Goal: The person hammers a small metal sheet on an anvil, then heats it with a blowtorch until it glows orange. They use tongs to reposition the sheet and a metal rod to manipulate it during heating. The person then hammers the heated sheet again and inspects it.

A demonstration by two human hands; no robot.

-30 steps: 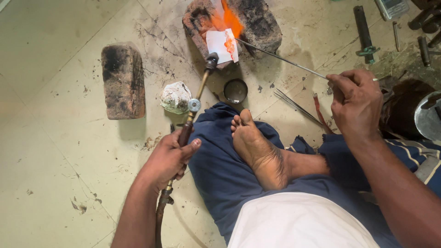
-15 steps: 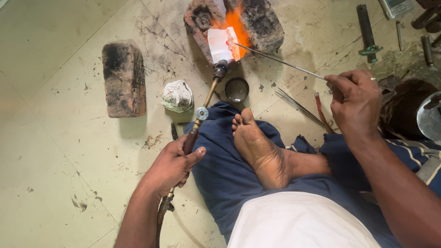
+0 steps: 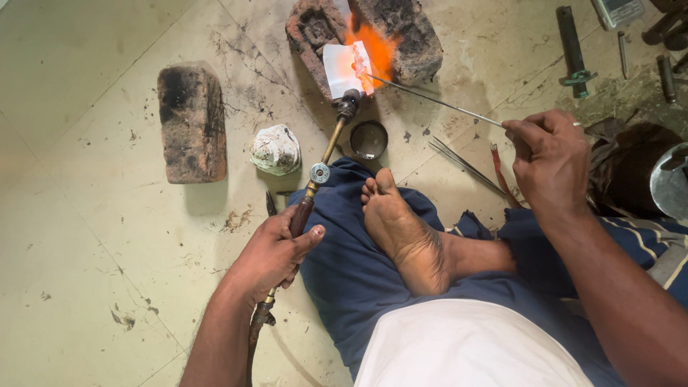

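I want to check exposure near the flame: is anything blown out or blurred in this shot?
Head view: the flame and the white piece beside it glare, losing detail; the torch in the left hand and the thin rod in the right hand stay sharp; floor shadows are soft.

No packages, labels or signs anywhere. At the top right edge, cut off, a small flat grey device. Possibly a screen on it, too small to tell.
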